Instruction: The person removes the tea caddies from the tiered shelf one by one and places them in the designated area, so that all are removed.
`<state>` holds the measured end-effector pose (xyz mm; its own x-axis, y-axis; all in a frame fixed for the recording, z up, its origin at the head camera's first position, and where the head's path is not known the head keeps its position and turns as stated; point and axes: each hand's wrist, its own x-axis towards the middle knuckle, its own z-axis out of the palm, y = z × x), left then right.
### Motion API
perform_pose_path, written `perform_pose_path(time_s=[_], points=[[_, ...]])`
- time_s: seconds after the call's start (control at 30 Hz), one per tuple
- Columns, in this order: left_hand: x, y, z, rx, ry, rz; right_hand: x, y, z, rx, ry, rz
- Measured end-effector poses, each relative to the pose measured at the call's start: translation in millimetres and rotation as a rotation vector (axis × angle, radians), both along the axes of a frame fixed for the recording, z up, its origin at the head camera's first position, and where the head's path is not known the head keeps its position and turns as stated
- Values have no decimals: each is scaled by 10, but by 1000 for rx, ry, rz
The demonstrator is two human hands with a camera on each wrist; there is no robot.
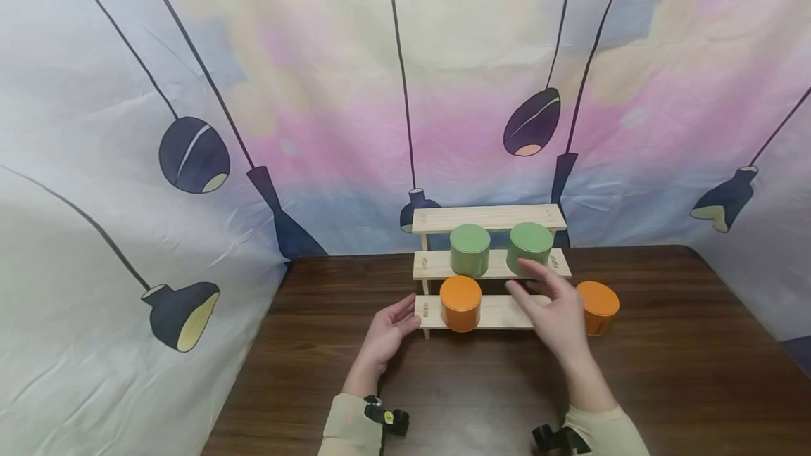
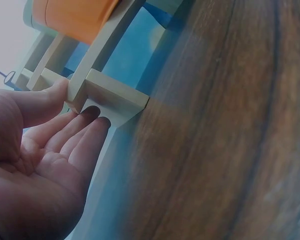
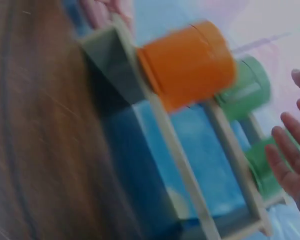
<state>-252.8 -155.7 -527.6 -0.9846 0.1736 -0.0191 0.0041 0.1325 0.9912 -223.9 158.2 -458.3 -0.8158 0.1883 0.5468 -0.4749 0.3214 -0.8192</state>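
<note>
Wooden shelf (image 1: 497,312), three steps, stands at the far side of the table (image 1: 304,350), right of centre in the head view. Left hand (image 1: 384,333) is at the left end of the bottom step: thumb against the plank corner, other fingers nearly straight on the opposite side, so a light pinch on the shelf. Right hand (image 1: 557,312) is well open, fingers spread, nothing held; its fingertips overlap the right green tin (image 1: 529,241) in the head view, can't tell if they touch. That tin and the left green tin (image 1: 469,250) are upright on the middle step, a gap between them. Shelf orange tin (image 1: 460,305) is upright on the bottom step, toward its left end. Loose orange tin (image 1: 600,305) is upright on the table just right of the shelf, partly behind the right hand. Pale sleeves (image 1: 348,428), black gear (image 1: 395,421) on both wrists. Table is dark wood grain; pastel cloth (image 1: 317,55) behind, printed with hanging lamps (image 1: 193,155).
</note>
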Motion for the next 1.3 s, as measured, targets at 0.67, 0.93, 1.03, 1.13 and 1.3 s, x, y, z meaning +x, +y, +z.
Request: perform_pose_path(time_s=[0.67,0.93,1.03,1.13,1.3], points=[[-38,4,-45,-11,-4,8,-41,-609,-408,114,-240,212],[-36,0,-41,-7,-8,15,-42,-695,-465,69,-225,201],[-39,1,-40,-5,-10,14,-46,-704,-476,58,-229,199],[-41,1,-38,-4,-11,14,-45,-704,-470,45,-241,204],[-36,3,-32,-2,-5,10,-43,-694,-451,22,-243,227]])
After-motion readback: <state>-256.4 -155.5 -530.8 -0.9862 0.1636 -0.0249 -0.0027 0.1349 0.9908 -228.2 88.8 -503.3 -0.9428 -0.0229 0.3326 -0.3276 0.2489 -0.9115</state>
